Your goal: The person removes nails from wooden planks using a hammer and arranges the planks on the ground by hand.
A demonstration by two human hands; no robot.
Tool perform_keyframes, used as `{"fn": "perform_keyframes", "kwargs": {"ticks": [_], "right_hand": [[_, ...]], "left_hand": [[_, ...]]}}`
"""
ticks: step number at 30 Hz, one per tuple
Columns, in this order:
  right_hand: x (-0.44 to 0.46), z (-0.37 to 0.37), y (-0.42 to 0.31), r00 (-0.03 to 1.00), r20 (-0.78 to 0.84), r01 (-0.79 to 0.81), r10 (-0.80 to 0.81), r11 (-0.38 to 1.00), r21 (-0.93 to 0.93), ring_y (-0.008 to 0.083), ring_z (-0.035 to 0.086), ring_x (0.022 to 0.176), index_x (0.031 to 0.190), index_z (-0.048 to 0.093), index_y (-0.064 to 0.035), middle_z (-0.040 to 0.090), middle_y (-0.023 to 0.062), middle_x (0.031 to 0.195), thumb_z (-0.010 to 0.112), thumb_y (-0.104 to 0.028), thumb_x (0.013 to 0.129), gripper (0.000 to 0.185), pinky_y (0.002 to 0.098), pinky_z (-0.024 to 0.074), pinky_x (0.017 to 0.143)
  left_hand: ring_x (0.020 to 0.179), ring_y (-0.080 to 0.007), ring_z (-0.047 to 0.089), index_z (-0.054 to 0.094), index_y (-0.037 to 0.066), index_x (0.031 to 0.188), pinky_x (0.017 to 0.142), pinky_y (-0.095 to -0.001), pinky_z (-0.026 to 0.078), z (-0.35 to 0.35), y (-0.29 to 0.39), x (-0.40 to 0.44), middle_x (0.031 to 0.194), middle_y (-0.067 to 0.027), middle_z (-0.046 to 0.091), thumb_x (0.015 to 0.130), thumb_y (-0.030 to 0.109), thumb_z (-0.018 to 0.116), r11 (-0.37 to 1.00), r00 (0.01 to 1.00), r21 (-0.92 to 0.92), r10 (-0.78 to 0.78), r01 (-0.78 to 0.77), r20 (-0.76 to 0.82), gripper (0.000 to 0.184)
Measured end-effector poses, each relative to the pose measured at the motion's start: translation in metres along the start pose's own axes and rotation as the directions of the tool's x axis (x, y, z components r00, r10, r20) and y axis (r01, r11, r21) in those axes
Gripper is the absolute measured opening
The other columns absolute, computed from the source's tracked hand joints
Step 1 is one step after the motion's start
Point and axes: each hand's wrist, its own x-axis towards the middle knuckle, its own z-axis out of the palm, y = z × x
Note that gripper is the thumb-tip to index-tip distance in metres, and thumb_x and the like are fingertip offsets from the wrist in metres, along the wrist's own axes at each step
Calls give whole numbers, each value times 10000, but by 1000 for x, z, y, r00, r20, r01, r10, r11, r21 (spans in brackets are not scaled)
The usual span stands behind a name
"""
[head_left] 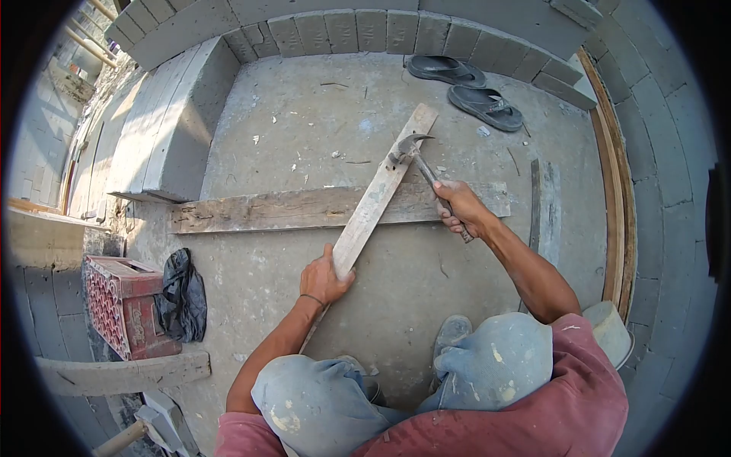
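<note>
Item: claw hammer [424,168], metal head with a curved claw, handle slanting down toward the person. The head is over the far part of the narrow board (contact with the wood cannot be told from this angle). Likely head-heavy, rigid and hard to damage; the lower handle offers the best hold, well clear of the claw.

Item: narrow board [375,199], pale, worn, with small dark marks near the hammer head (holes or nail spots, too small to tell). It runs slantwise above the wide board [266,211], which lies on the concrete floor [415,286]. Probably light and stiff, with a dry, rough face that should not slip; splinters are a fair risk, so edges near the end make the sensible grip.

Item: left hand [324,277], fingers curled about the near end of the narrow board, thumb laid along it.

Item: right hand [461,207], fingers wrapped around the hammer handle, whose butt protrudes below the fist.

Surroundings: dark sandals [487,107] beyond the right hand; red crate [141,327] on the left, black plastic bag [183,297] against it (crumpled).
</note>
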Motion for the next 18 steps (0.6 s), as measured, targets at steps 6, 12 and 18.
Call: {"fn": "perform_keyframes", "kwargs": {"ticks": [6,12,18], "right_hand": [[-32,4,-33,778,-316,495,-543,840,-223,68,394,453,1024,518,-93,441,-31,618,481,-413,1155,348,291,327,398],[9,-7,56,600,-175,419,-781,493,-763,240,629,672,1153,592,-5,574,137,694,525,-366,1130,368,447,477,650],[-58,-9,-39,574,-340,532,-745,655,-536,145,534,585,1081,566,-14,522,45,650,521,-363,1147,358,359,423,566]], "left_hand": [[955,-495,735,502,34,1219,866,-553,582,-3,4,1,1005,-294,752,850,417,783,999,999,-4,-48,48,23,601],[932,-506,733,498,2,1249,845,-545,589,0,1,1,976,-318,745,848,418,795,1000,1000,-1,-9,9,-5,650],[951,-502,734,497,35,1200,861,-556,581,-3,10,0,994,-298,752,849,395,787,999,999,-12,-44,44,1,580]]}}
